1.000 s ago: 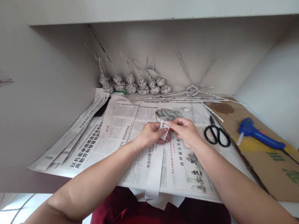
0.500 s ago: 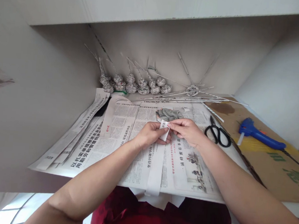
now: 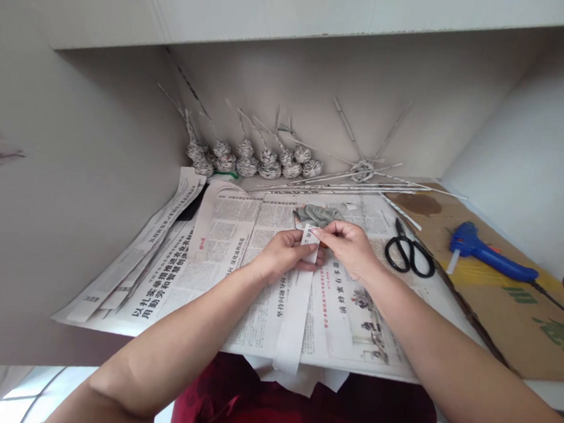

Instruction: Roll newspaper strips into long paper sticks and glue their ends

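My left hand (image 3: 281, 254) pinches a narrow newspaper strip (image 3: 293, 324) near its far end, thumb on top and fingers beneath. The strip runs down over the spread newspaper (image 3: 246, 287) and past the table's front edge. At the strip's upper end, my right hand (image 3: 348, 243) closes thumb and forefinger on its corner. Something small and orange shows under the right fingers, too covered to name. Just beyond both hands lies a crumpled grey cloth (image 3: 318, 215). Black-handled scissors (image 3: 409, 252) rest right of my right hand.
Several woven paper gourds (image 3: 269, 164) stand along the back wall. Right of them are a star-shaped weave (image 3: 363, 170) and thin paper sticks (image 3: 333, 189). A blue glue gun (image 3: 490, 253) lies on cardboard (image 3: 509, 323) at right. Paper sheets (image 3: 145, 245) are stacked at left.
The strip's top end has turned slightly between my fingers and now stands a bit higher. My right fingers have shifted a little; both hands stay in place.
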The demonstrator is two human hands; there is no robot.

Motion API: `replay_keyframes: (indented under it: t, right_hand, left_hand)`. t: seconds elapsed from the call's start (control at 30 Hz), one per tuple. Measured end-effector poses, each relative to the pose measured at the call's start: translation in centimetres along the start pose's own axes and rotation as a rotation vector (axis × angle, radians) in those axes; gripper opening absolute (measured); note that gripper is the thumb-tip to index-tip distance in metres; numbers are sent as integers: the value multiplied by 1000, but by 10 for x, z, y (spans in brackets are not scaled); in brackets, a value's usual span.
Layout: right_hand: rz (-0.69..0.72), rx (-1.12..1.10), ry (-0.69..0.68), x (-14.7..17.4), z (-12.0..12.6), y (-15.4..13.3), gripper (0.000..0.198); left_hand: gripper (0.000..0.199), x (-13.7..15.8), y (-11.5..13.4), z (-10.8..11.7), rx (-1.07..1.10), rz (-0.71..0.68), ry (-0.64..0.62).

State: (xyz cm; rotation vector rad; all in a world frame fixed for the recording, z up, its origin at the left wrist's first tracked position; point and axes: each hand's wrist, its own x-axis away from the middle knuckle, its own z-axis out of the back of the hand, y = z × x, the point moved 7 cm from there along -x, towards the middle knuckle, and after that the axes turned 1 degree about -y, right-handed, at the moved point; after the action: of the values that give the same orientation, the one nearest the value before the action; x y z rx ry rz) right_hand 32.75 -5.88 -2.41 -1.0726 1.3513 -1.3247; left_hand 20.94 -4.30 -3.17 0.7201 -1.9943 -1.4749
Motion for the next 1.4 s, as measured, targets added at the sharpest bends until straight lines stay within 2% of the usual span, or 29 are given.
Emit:
replay_keyframes:
  t: [0.13, 0.3, 0.37, 0.43, 0.53, 0.6, 0.8, 0.97, 1.07, 1.17, 1.3, 1.4]
  right_hand:
    - [120, 223, 91, 3, 7, -10, 35]
    - [237, 420, 133, 0, 19, -21, 40]
    - [315, 623, 179, -2, 26, -27, 39]
    - [360, 917, 199, -6, 29, -28, 41]
    - [333, 1217, 163, -14, 28, -20, 36]
    - [335, 1281, 173, -16, 26, -18, 31]
    - [341, 1352, 249, -14, 22, -17, 35]
    - [302, 1338, 256, -14, 26, -19, 47]
    - [333, 1215, 277, -8, 26, -30, 48]
    - [408, 893, 230, 1, 20, -41, 40]
    - [262, 389, -14, 0, 8, -28, 37]
    - [210, 254, -106, -3, 4, -21, 33]
  left_hand:
    - [29, 0, -4, -1, 123, 85, -22]
    - [25, 0, -3, 4, 32, 64, 44]
    - [24, -1, -3, 7, 0, 56, 85]
    - [24, -1, -2, 8, -25, 45, 106]
    - [23, 0, -1, 8, -59, 33, 116]
    - [23, 0, 0, 9, -70, 21, 126]
    - [25, -2, 2, 12, -92, -11, 145]
    - [22, -3, 1, 13, -89, -20, 140]
    - [22, -3, 2, 13, -86, -29, 143]
    - [23, -3, 5, 14, -86, -42, 149]
    - [28, -3, 6, 13, -93, -37, 130]
    - [30, -3, 4, 11, -116, -36, 110]
